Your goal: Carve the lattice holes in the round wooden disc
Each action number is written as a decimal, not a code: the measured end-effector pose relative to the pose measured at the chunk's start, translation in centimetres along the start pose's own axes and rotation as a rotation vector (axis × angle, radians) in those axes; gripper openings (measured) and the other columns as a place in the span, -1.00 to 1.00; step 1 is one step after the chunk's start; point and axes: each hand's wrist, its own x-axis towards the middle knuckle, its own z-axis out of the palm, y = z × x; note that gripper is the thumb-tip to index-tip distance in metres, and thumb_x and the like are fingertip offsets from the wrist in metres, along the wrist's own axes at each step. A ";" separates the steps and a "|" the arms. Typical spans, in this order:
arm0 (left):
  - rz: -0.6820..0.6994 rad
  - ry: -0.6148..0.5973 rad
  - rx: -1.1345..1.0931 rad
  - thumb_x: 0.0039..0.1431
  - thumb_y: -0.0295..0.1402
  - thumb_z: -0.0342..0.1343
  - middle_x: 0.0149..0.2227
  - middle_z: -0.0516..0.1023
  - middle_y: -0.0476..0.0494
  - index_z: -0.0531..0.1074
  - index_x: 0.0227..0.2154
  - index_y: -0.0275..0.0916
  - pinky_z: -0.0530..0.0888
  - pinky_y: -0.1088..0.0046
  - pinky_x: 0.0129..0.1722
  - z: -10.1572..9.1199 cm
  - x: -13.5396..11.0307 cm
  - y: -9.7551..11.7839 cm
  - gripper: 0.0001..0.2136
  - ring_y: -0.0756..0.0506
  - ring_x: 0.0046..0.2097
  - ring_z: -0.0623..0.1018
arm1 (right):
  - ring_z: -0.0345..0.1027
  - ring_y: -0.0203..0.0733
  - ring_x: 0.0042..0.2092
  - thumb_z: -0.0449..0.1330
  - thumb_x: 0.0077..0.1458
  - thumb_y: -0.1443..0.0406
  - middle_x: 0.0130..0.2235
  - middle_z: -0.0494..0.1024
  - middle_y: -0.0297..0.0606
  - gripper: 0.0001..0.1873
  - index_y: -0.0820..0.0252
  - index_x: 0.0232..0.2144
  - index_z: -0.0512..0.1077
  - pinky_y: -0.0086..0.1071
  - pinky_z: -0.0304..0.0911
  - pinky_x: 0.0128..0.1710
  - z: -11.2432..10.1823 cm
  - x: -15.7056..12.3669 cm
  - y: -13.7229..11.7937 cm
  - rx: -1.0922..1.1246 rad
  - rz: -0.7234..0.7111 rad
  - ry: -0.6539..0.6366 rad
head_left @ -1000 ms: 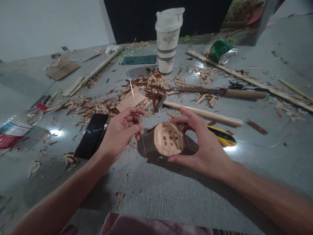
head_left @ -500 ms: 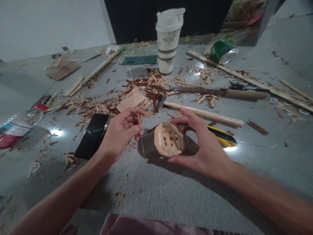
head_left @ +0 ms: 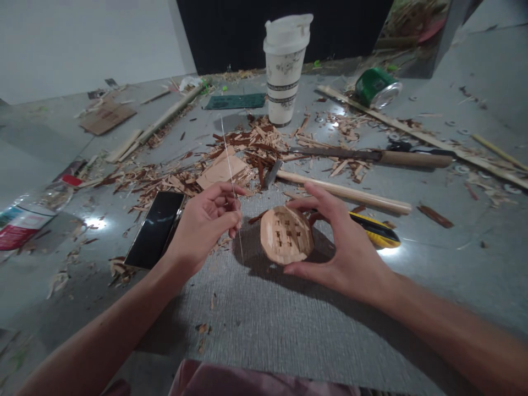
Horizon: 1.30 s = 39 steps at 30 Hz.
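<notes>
Between the thumb and fingers of my left hand (head_left: 210,220) is pinched a thin, pale strand (head_left: 228,159), like a stiff thread or fine wire. It stands nearly upright, its top leaning left and its lower end below my fingers. My right hand (head_left: 336,242) grips a rounded wooden disc (head_left: 286,236) by its edge, thumb below and fingers above. Several small square holes show in the disc's face, which is turned toward me. The strand and the disc are apart. Both hands are above a grey textured mat (head_left: 247,330).
A phone (head_left: 154,228) lies left of my left hand. Beyond are wood shavings (head_left: 264,137), a hammer (head_left: 342,191), a chisel-like tool (head_left: 412,158) and a lidded paper cup (head_left: 284,71). A yellow cutter (head_left: 379,231) lies behind my right hand. A green can (head_left: 375,88) and bottle (head_left: 28,217) lie farther out.
The strand's top has shifted slightly to the right and it bows a little more. Both hands and the wooden disc have stayed almost still.
</notes>
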 end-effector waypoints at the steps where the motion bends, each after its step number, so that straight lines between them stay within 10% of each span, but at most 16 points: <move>1: -0.001 -0.001 0.001 -0.01 -0.61 0.27 -0.41 0.46 0.08 0.58 -0.17 -0.23 0.43 0.65 -0.57 0.0 0.0 0.0 -0.69 0.10 -0.50 0.45 | 0.43 0.21 0.16 0.58 -0.05 -0.06 0.25 0.48 -0.08 0.32 -0.19 0.53 -0.10 0.20 0.36 0.17 0.0 0.0 0.0 -0.001 0.000 0.001; 39: 0.002 0.002 0.051 -0.01 -0.56 0.34 -0.38 0.47 0.04 0.59 -0.18 -0.23 0.43 0.64 -0.56 0.0 0.0 -0.1 -0.71 0.09 -0.47 0.45 | 0.43 0.22 0.18 0.57 -0.04 -0.04 0.24 0.49 -0.07 0.31 -0.18 0.53 -0.10 0.19 0.41 0.14 0.0 0.0 0.0 -0.005 -0.007 0.005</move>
